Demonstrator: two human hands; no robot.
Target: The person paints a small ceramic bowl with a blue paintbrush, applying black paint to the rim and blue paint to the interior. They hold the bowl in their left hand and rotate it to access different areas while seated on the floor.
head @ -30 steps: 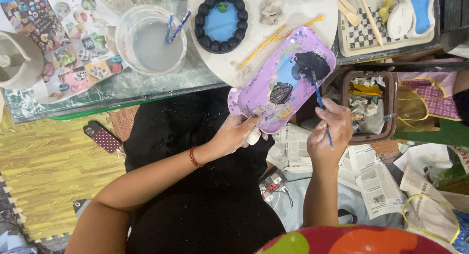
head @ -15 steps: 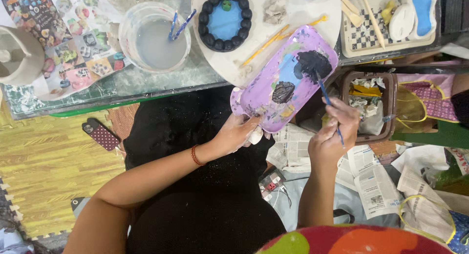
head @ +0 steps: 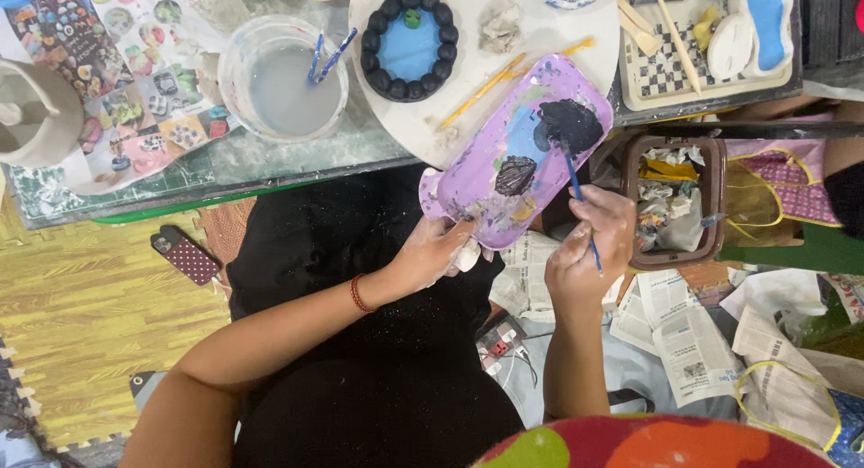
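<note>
The purple rectangular paint tray [head: 517, 153] tilts over the lap, its far end above the round white board [head: 468, 90]. The left hand [head: 436, 247] grips its near edge. The right hand [head: 589, 243] pinches a thin blue paintbrush [head: 580, 207], tip in black paint. A clear water tub [head: 283, 76] holds 2 brushes nearby.

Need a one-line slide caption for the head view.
Left hand steadies a purple tray while right hand dips a blue brush into black paint.
</note>
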